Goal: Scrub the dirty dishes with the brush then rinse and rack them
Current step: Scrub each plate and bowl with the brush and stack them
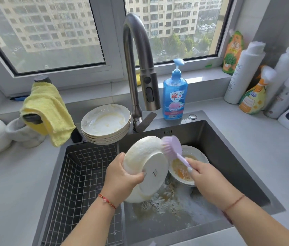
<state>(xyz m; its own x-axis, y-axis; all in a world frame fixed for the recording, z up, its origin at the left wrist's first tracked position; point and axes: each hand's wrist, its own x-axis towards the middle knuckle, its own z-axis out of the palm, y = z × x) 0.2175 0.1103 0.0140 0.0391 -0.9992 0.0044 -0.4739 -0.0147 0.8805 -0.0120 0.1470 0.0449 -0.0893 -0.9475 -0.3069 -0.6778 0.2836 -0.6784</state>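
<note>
While the left hand [122,173] grips a white plate [146,167] by its left rim, fingers behind and thumb curled over the underside, the plate is held tilted over the sink [228,157] with its base facing the camera. Right hand [202,174] has fingers wrapped around the handle of a lilac brush [173,148]; brush head presses on the plate's far-right rim. Suds cover the plate's back.

Just right of the held plate, a dirty bowl [184,167] with orange residue sits in the sink, partly hidden by plate and hand. Foamy brownish water [166,206] lies on the sink floor near the camera. Wire rack basket [79,174] fills the left sink compartment.

Far-left of the sink, a stack of dirty plates [105,124] rests on the counter edge beside the faucet [136,68]. Blue dish soap bottle [175,93] stands right of the faucet, behind the sink. Yellow cloth [48,112] is draped over a dark fixture at left, white ceramic pots [1,134] further left. Several cleaning bottles [257,86] are clustered at far right by the window sill.
</note>
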